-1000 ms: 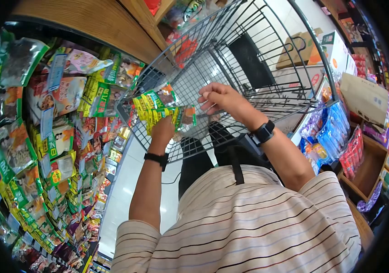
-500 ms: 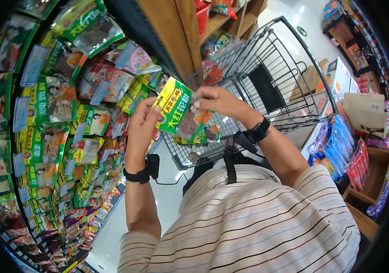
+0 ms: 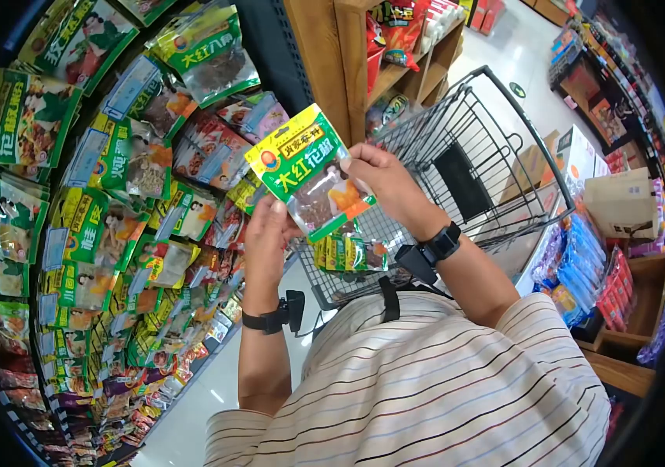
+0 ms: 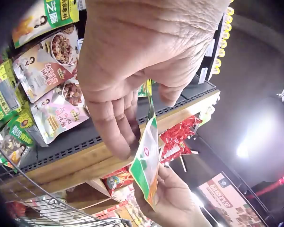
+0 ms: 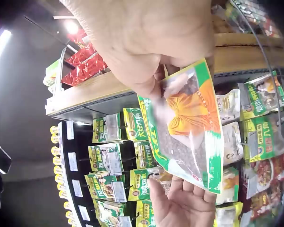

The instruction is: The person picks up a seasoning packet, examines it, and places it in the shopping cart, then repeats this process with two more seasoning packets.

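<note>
My right hand (image 3: 395, 187) pinches the right edge of a green and yellow packet of red Sichuan peppercorns (image 3: 311, 180), thumb on its front. The packet is held up with its printed front facing me, and dark contents show through its clear window. Close to its lower left edge is my left hand (image 3: 265, 245), fingers extended and partly behind the packet, thumb apart from it. In the right wrist view, the left palm (image 5: 184, 208) faces up just below the packet. Several similar spice packets (image 3: 348, 254) lie in the cart below.
A wire shopping cart (image 3: 504, 216) stands in front of me. Hanging spice packets (image 3: 107, 226) fill the shelf rack on the left, beside a wooden shelf post (image 3: 318, 62). Boxes (image 3: 619, 201) and bagged goods (image 3: 574, 261) line the right side.
My left hand has come up from the packets in the cart. Both hands pinched the peppercorn packet half a second ago; now the left thumb is off it, and the packet is slightly turned.
</note>
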`<state>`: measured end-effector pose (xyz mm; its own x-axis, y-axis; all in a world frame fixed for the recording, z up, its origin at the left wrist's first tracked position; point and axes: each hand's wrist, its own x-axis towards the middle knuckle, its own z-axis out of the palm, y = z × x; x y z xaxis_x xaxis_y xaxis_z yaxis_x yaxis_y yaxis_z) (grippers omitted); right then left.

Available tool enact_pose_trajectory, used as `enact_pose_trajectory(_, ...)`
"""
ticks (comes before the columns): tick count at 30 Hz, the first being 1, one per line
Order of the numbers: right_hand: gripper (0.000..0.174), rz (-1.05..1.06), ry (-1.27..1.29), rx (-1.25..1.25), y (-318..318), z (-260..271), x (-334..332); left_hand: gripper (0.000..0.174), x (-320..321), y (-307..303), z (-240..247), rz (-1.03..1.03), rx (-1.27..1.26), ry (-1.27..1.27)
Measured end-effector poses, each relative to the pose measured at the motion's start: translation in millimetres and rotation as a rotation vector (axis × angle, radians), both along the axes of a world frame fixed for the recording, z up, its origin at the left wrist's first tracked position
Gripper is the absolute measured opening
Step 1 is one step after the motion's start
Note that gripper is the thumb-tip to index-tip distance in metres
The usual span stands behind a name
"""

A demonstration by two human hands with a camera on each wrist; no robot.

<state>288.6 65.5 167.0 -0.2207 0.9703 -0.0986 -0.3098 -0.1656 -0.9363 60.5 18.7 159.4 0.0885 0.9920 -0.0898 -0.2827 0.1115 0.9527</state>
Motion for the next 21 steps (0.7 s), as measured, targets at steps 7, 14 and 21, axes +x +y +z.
enact_pose_trajectory(7, 0.012, 0.048, 0.061, 0.011, -4, 10, -13, 0.03, -6, -4, 4, 0.106, 0.024, 0.032)
enact_pose_trajectory(14, 0.011, 0.074, 0.072, 0.034, -4, 10, -15, 0.026, -7, -7, 6, 0.144, 0.013, 0.046)
enact_pose_trajectory(21, 0.013, 0.076, 0.093, 0.004, -2, 8, -12, 0.027, 0, -6, 14, 0.185, 0.017, 0.012)
